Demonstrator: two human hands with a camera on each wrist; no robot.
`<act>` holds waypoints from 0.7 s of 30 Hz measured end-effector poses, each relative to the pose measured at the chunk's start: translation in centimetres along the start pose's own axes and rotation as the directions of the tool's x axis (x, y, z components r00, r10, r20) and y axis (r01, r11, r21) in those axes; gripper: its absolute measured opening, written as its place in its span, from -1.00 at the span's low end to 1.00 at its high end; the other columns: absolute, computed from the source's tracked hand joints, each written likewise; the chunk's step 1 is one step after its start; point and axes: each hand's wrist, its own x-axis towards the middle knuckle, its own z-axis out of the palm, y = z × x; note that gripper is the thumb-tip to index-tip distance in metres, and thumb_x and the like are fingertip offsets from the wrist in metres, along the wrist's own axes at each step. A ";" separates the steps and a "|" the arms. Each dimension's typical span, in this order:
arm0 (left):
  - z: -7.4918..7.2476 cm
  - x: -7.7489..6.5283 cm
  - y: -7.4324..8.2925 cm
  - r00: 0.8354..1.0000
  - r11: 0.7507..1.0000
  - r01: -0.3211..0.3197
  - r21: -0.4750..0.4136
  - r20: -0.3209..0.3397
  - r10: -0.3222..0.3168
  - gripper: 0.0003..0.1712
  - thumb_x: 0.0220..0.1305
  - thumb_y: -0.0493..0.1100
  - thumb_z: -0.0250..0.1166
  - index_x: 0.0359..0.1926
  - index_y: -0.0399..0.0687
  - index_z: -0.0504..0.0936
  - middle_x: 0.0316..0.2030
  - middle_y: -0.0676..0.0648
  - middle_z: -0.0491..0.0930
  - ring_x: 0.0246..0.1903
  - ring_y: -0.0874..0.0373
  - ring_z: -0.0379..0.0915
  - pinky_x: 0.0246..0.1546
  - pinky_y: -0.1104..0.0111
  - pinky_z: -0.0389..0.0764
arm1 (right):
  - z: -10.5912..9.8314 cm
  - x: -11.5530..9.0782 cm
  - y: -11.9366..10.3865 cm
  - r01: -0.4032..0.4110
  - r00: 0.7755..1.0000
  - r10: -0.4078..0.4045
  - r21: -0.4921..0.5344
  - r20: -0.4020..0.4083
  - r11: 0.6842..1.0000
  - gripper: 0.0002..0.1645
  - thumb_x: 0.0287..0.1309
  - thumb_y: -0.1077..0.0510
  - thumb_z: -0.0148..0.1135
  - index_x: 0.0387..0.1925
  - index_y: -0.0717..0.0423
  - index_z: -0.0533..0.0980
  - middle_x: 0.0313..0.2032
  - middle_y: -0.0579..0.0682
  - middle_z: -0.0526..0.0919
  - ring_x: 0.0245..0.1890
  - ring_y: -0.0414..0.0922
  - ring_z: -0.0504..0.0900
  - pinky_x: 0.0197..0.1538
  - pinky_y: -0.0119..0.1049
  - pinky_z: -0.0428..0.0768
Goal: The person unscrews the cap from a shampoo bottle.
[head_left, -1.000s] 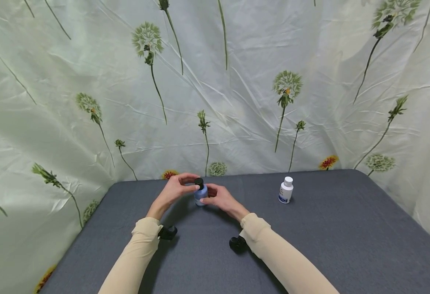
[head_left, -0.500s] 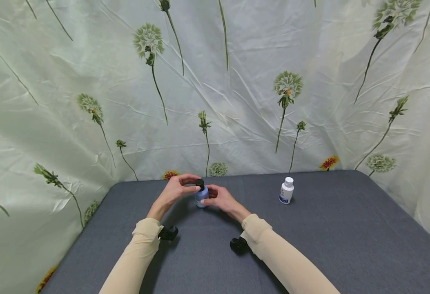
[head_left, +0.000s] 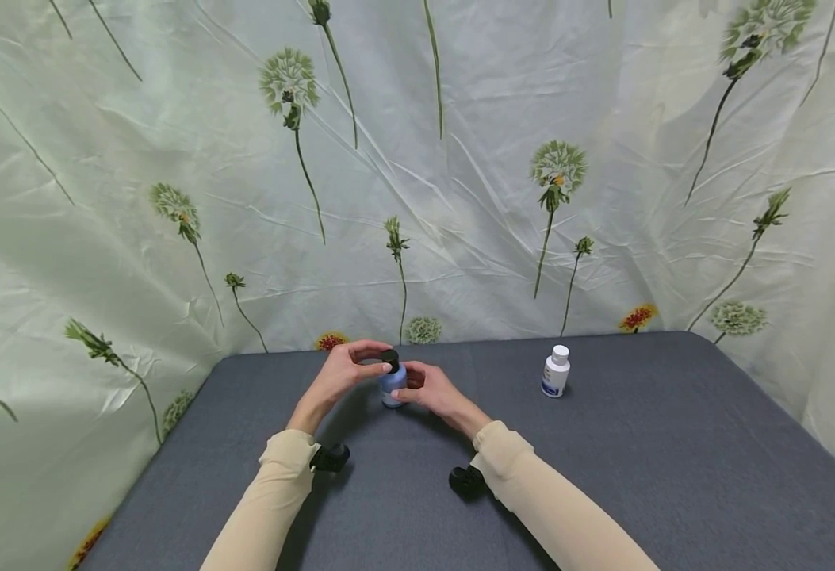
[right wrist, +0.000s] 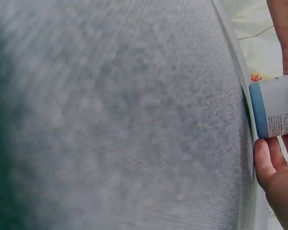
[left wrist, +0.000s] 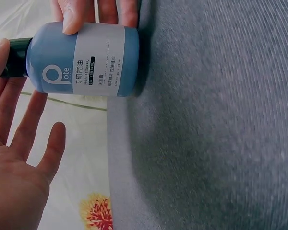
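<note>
A small blue bottle (head_left: 392,388) with a pale printed label stands upright on the dark cloth, near the back edge of the table. My left hand (head_left: 338,377) pinches its black cap (left wrist: 18,57) between thumb and fingers, while the little finger sticks out free in the left wrist view. Around the body of the bottle, from the right side, my right hand (head_left: 437,393) keeps its grip. In the left wrist view the label reads "Pote", with Chinese characters and "professional oil control".
To the right stands a white bottle (head_left: 556,373) with a white cap and a blue-and-white label. Dark grey cloth (head_left: 638,468) covers the table. Behind it hangs a pale curtain (head_left: 474,198) printed with dandelions. A black wrist camera (head_left: 331,457) sits on each wrist.
Both hands keep their hold on the bottle and cap. Together with the bottle they have shifted very slightly right and toward the near side.
</note>
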 end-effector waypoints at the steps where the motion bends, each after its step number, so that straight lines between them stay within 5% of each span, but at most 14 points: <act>1: 0.1 0.0 0.1 1.000 1.000 -0.002 -0.003 -0.003 0.002 -0.59 0.16 -0.11 0.48 0.04 -0.04 0.68 -0.02 -0.07 0.66 0.08 -0.12 0.49 -0.09 0.20 0.50 | 0.0 -0.1 0.0 0.005 1.000 -0.005 -0.003 -0.002 1.000 -0.35 0.23 0.25 0.33 0.31 0.30 0.36 0.19 0.23 0.51 0.21 0.14 0.48 0.14 -0.04 0.51; 21: 2.7 -0.8 1.4 0.999 0.998 -0.034 -0.054 -0.005 0.034 -0.54 0.18 -0.10 0.46 0.11 -0.08 0.65 0.01 -0.09 0.65 -0.01 -0.08 0.58 -0.04 0.13 0.54 | -1.4 -3.0 -0.3 0.071 0.996 -0.073 -0.034 -0.048 0.997 -0.37 0.25 0.20 0.32 0.30 0.25 0.38 0.19 0.19 0.51 0.20 0.16 0.47 0.12 0.02 0.51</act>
